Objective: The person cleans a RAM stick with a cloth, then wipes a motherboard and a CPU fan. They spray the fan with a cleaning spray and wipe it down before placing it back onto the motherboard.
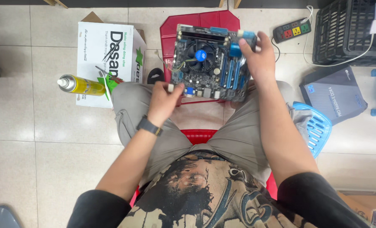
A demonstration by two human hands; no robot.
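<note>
**Both hands up over the knees**

From my seat I see both forearms reaching forward over the lap. The left hand (164,98) (a dark watch on its wrist) is curled, fingers bent inward in a pinch, palm turned away from me. The right hand (257,57) reaches farther out, wrist nearly straight, fingers hooked in a clasp at the far corner.

Dark circuit board (211,63), blue slots, black fan with a blue centre.
Red plastic stool (171,31) under it; white cardboard box (105,55) with black and green print, yellow spray can (80,85), blue stool (318,126), pale glossy floor tiles (36,147), grey trousers (238,135).
</note>
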